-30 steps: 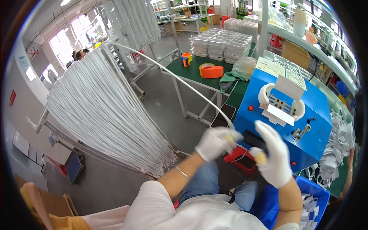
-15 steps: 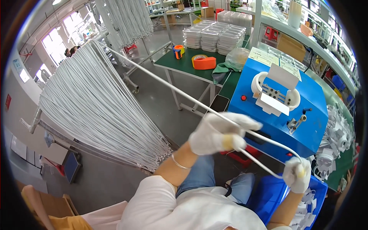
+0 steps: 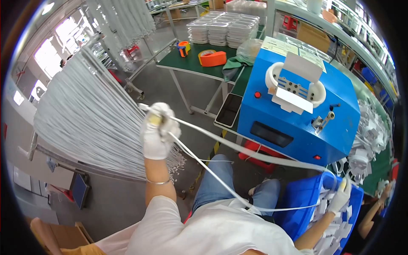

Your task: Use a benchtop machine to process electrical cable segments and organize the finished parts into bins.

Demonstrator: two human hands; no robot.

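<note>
My left hand [image 3: 156,131], in a white glove, is raised and closed around a long white cable [image 3: 238,146] pulled from the big hanging bundle of white cables [image 3: 85,123] on my left. The cable runs in two strands across my lap to my right hand [image 3: 340,196], also gloved, which grips its other end low at my right, over a blue bin [image 3: 306,199] holding white parts. A blue box-shaped machine [image 3: 297,106] with a white holder on top stands in front of me, between the two hands.
A green table [image 3: 195,61] behind the machine carries orange tape rolls [image 3: 212,57], stacks of clear trays [image 3: 225,29] and a dark phone [image 3: 229,109]. White wound cables [image 3: 369,140] pile up at the right. A metal rack [image 3: 55,155] holds the bundle.
Both hands were together at the machine's front. The left hand has since swung up and left toward the bundle, the right hand has dropped to the blue bin, and the cable is stretched between them.
</note>
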